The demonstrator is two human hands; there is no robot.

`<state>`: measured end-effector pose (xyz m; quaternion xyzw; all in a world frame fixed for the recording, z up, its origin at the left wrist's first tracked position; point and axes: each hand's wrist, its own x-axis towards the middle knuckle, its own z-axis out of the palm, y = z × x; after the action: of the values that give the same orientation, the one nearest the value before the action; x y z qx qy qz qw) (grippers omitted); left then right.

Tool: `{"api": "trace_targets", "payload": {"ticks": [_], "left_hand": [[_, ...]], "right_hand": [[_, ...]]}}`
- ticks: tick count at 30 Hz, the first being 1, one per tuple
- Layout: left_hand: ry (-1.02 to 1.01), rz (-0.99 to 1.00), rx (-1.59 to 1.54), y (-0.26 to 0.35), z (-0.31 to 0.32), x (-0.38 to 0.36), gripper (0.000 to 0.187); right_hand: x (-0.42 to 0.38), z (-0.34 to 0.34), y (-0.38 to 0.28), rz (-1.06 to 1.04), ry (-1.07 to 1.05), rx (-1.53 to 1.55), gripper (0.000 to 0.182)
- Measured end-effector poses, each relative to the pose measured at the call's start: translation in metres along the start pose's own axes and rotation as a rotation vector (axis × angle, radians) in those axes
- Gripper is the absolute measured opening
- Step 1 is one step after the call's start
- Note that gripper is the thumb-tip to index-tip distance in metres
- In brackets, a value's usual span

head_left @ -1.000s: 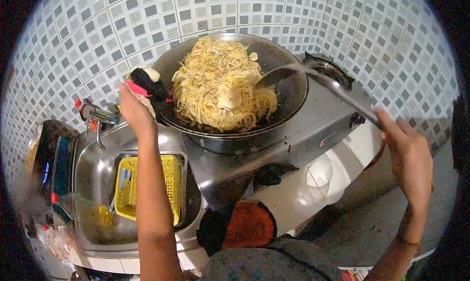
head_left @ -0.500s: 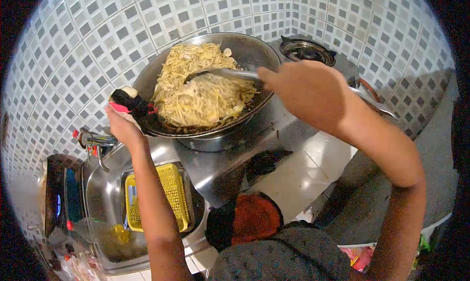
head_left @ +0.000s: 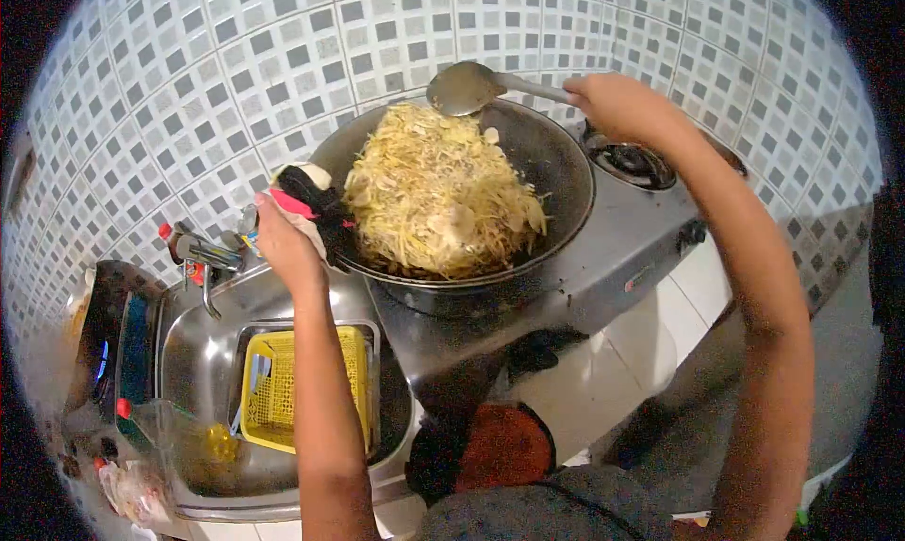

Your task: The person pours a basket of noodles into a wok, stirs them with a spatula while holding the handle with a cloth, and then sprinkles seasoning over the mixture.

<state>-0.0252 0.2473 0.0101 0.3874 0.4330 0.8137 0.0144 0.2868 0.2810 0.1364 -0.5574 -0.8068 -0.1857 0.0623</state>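
A large dark wok (head_left: 566, 197) stands on the stove, heaped with thin yellowish noodle-like strands (head_left: 443, 188) and some pale slices. My left hand (head_left: 290, 249) is closed at the wok's left rim, gripping a folded cloth (head_left: 306, 194) in black, pink and white; the wok's handle beneath is hidden. A metal wok spatula (head_left: 464, 89) with a broad rounded head is in my right hand (head_left: 617, 103), its fingers wrapped around the end of the handle. The spatula's head is up at the wok's far rim, above the heap.
To the right is a second burner (head_left: 636, 164) on the steel stove (head_left: 603, 268). At the left, a sink (head_left: 203, 338) holds a yellow basket (head_left: 253, 404), below a red-knobbed tap (head_left: 203, 254). A tiled wall (head_left: 396, 32) rises close behind the wok. An orange-red round item (head_left: 504, 447) lies below.
My right hand has lifted the spatula out of the food, up and back to the wok's far rim. The view has shifted, so the wok sits farther right. My left hand keeps its grip.
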Motion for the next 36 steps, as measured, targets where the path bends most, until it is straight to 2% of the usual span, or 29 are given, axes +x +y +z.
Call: {"api": "trace_targets", "payload": {"ticks": [2, 6, 7, 9, 12, 13, 15, 16, 17, 22, 25, 28, 32, 36], "left_hand": [[-0.069, -0.013, -0.030, 0.005, -0.003, -0.002, 0.040], [-0.010, -0.016, -0.094, 0.011, 0.003, -0.004, 0.038], [-0.063, -0.021, -0.052, 0.007, -0.002, -0.003, 0.038], [-0.031, -0.058, -0.110, 0.007, 0.001, -0.003, 0.038], [-0.009, -0.167, -0.154, 0.001, 0.001, -0.003, 0.038], [-0.003, -0.207, -0.161, 0.001, 0.002, -0.003, 0.038], [0.018, -0.117, -0.137, 0.007, 0.005, -0.006, 0.039], [0.031, -0.073, -0.124, 0.010, 0.006, -0.007, 0.040], [-0.025, -0.129, -0.153, 0.002, 0.001, -0.004, 0.041], [-0.018, -0.173, -0.163, -0.001, 0.000, -0.003, 0.041], [-0.024, -0.106, -0.045, 0.005, -0.001, -0.003, 0.041], [-0.022, -0.097, -0.030, 0.005, -0.001, -0.004, 0.040], [-0.025, -0.048, -0.038, 0.005, -0.001, -0.004, 0.039], [-0.026, -0.100, -0.069, -0.004, -0.003, -0.001, 0.039]], "right_hand": [[0.028, 0.007, -0.009, 0.065, -0.064, 0.008, 0.023], [0.079, 0.029, -0.025, 0.073, -0.091, 0.035, 0.025], [0.082, 0.022, -0.035, -0.018, -0.126, -0.015, 0.022], [0.085, 0.007, -0.049, -0.194, -0.204, -0.113, 0.020], [0.079, 0.001, -0.064, -0.420, -0.125, -0.100, 0.021], [0.070, -0.004, -0.066, -0.429, -0.107, -0.064, 0.021], [0.048, -0.014, -0.073, -0.455, -0.071, 0.010, 0.021], [0.037, -0.020, -0.073, -0.440, -0.063, 0.005, 0.021], [0.026, -0.026, -0.071, -0.428, -0.052, -0.001, 0.022], [-0.026, -0.050, -0.036, -0.430, 0.074, -0.111, 0.032], [-0.067, -0.061, -0.020, -0.309, 0.096, -0.133, 0.032], [-0.104, -0.058, -0.009, -0.220, 0.087, -0.086, 0.033], [-0.137, -0.057, 0.004, -0.206, 0.114, 0.057, 0.034], [-0.158, -0.058, 0.014, -0.153, 0.116, 0.182, 0.036]]}}
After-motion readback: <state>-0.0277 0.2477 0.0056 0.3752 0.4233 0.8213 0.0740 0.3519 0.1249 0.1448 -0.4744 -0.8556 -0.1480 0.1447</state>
